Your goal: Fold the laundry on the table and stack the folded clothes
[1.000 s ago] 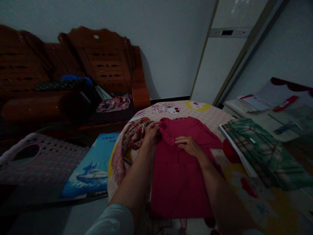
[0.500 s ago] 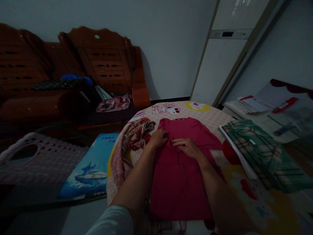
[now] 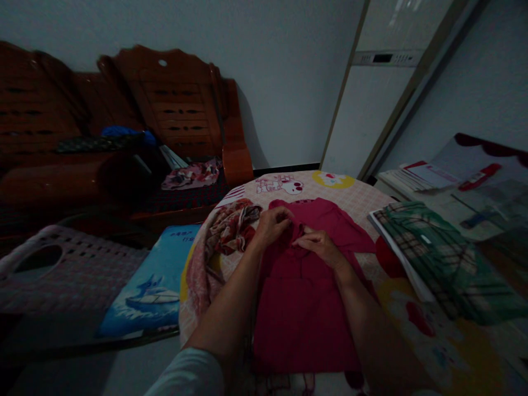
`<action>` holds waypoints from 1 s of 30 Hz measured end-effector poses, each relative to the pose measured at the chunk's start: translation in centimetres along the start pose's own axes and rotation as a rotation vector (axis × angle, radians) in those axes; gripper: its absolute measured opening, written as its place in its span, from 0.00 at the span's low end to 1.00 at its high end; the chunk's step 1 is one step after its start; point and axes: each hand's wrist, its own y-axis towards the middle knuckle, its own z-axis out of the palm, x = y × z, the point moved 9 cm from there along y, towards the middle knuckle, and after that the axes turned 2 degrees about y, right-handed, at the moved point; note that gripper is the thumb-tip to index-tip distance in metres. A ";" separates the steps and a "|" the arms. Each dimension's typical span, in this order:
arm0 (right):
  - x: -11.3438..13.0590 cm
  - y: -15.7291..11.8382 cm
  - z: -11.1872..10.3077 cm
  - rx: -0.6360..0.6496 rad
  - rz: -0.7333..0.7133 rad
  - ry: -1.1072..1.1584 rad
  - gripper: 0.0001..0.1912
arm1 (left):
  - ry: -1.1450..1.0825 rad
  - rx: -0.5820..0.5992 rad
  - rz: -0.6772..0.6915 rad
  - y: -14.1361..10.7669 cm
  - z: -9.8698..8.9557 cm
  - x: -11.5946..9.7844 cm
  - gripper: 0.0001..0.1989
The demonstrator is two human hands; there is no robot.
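Observation:
A dark pink shirt [image 3: 305, 319] lies on the round table, its lower part folded up in a straight-edged panel and one sleeve spread to the right. My left hand [image 3: 273, 224] pinches the shirt's collar on the left side. Just right of it, my right hand [image 3: 317, 245] has its fingers closed on the cloth at the collar opening. Some collar fabric is bunched and raised between the two hands. A patterned red and beige cloth [image 3: 231, 228] lies crumpled to the left of the shirt.
The table [image 3: 355, 192] has a printed cover. At its right lies a green plaid garment [image 3: 441, 247] over something white. A blue bag [image 3: 157, 286] and a woven basket [image 3: 82, 264] are at the left. Behind stands a wooden bench [image 3: 177, 104].
My left hand has moved slightly up and right along the collar. The right hand's fingers have closed on the cloth, and the collar fabric is now lifted and bunched.

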 end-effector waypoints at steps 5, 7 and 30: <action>-2.1 0.2 -2.4 -0.271 0.066 0.066 0.25 | -0.042 0.005 0.091 0.0 0.9 -0.9 0.15; -4.2 -0.3 -4.3 -0.452 0.160 0.078 0.26 | -0.023 -0.119 0.052 0.0 -0.8 0.4 0.17; -6.6 -1.2 -6.4 -0.596 0.285 -0.123 0.16 | 0.706 0.071 -0.137 6.6 -1.9 8.3 0.15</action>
